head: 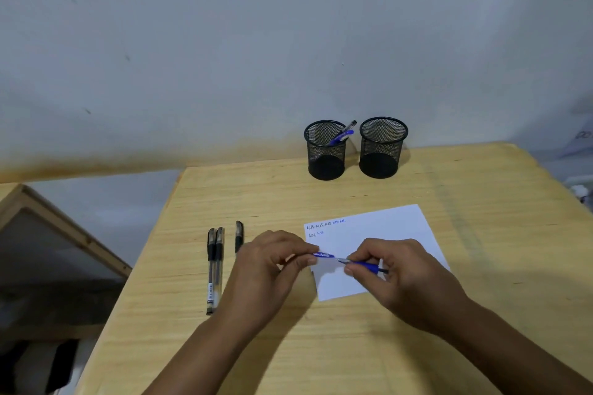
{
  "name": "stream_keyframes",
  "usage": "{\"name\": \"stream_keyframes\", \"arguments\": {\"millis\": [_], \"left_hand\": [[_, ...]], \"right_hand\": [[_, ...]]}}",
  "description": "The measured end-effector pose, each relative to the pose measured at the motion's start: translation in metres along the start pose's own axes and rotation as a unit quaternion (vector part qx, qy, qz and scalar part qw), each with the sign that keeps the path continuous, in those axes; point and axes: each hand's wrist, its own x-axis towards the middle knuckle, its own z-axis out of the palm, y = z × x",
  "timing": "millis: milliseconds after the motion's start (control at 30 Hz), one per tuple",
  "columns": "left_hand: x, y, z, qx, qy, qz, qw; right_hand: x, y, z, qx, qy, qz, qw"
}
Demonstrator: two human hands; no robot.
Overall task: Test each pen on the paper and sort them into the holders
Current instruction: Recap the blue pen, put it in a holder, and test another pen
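Observation:
My right hand (406,276) grips a blue pen (364,264) over the white paper (385,231), its bare tip pointing left. My left hand (272,269) pinches the pen's blue cap (323,255), just apart from the tip. Blue scribbles (324,224) mark the paper's top left corner. Two black mesh holders stand at the back of the table: the left holder (325,151) contains a blue pen (341,136) and another pen, while the right holder (382,147) looks empty. Three black pens lie to the left: a pair (214,269) side by side and one (239,234) partly hidden by my left hand.
The wooden table (321,330) ends at a left edge near the black pens. A wooden frame (64,234) leans on the floor to the left. A plain wall rises directly behind the holders.

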Motion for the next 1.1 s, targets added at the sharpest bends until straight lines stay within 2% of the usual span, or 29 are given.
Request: {"name": "stream_keyframes", "arguments": {"millis": [167,333,400,567,667,733,867,933,1000,1100], "left_hand": [[0.008,-0.019,-0.013,0.063,0.024,-0.095,0.993],[0.018,-0.042,-0.003,0.170,0.011,-0.200,0.965],[0.020,-0.046,0.002,0.200,0.012,-0.224,0.954],[0.017,-0.045,0.011,0.237,0.007,-0.224,0.945],[0.007,-0.045,0.018,0.227,0.041,-0.191,0.954],[-0.002,-0.038,0.024,0.179,0.038,-0.137,0.974],[-0.013,-0.025,0.034,0.126,-0.016,-0.088,0.988],[-0.014,-0.024,0.038,0.140,-0.050,-0.082,0.985],[-0.014,-0.026,0.041,0.155,-0.073,-0.077,0.982],[-0.015,-0.029,0.044,0.161,-0.088,-0.084,0.979]], "right_hand": [[0.002,0.003,-0.011,0.109,0.015,0.049,0.993],[0.003,0.009,-0.007,0.142,0.046,0.080,0.986],[0.003,0.011,-0.005,0.187,0.045,0.097,0.977],[0.004,0.012,-0.005,0.269,0.085,0.121,0.952],[0.007,0.013,-0.004,0.306,0.100,0.138,0.937],[0.011,0.014,-0.004,0.365,0.106,0.161,0.911],[0.020,0.014,-0.007,0.576,0.094,0.203,0.787],[0.024,0.017,-0.004,0.615,0.086,0.191,0.760],[0.027,0.018,0.003,0.598,0.084,0.172,0.779],[0.032,0.018,0.013,0.495,0.121,0.168,0.844]]}}
